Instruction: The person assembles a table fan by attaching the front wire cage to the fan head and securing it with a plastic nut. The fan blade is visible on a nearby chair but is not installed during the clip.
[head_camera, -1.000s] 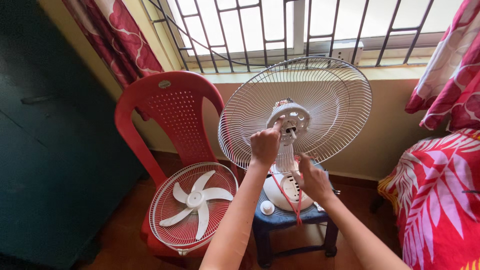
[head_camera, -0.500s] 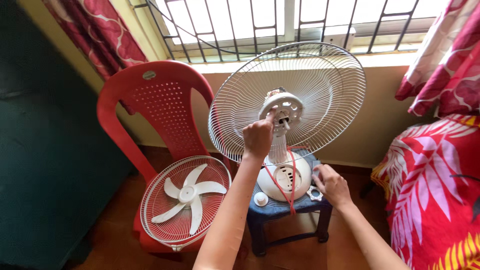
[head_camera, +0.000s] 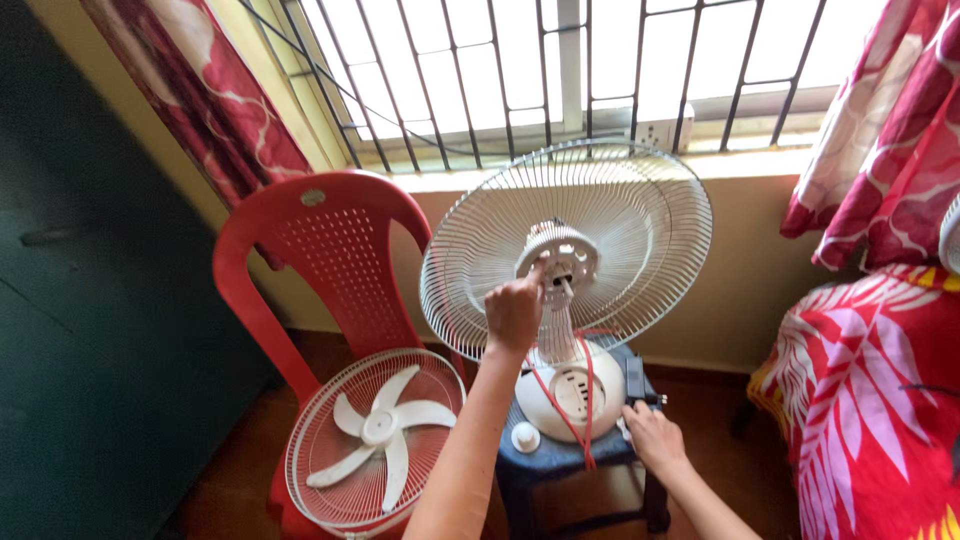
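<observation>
A white table fan stripped of its blade stands on a small dark-blue plastic stool (head_camera: 560, 462) under the barred window (head_camera: 560, 60), its round white wire rear guard (head_camera: 640, 225) tilted up and facing the room. The person's left hand (head_camera: 514, 312) is raised to the middle of that guard, fingers curled together with the tips pressed against the white perforated motor hub (head_camera: 558, 255); whether it pinches anything small there I cannot tell. Down on the stool, the right hand (head_camera: 652, 436) rests palm-down at the right edge of the seat, fingers loosely bent, touching something small beside the fan's rounded white base (head_camera: 560, 385); what lies under the fingers is hidden. A thin red cord (head_camera: 583, 405) hangs down over the base, and a small white round knob (head_camera: 525, 437) sits on the stool just left of the base. A dark rectangular block (head_camera: 635, 378) lies on the stool near the right hand. To the left, a red plastic chair (head_camera: 320, 250) carries the other white wire guard (head_camera: 345, 490) lying flat on its seat, with the white five-blade propeller (head_camera: 380, 430) resting inside it. Red patterned curtains (head_camera: 190, 90) hang on both sides of the window, and a red leaf-print cloth (head_camera: 880, 400) covers something at the right.
</observation>
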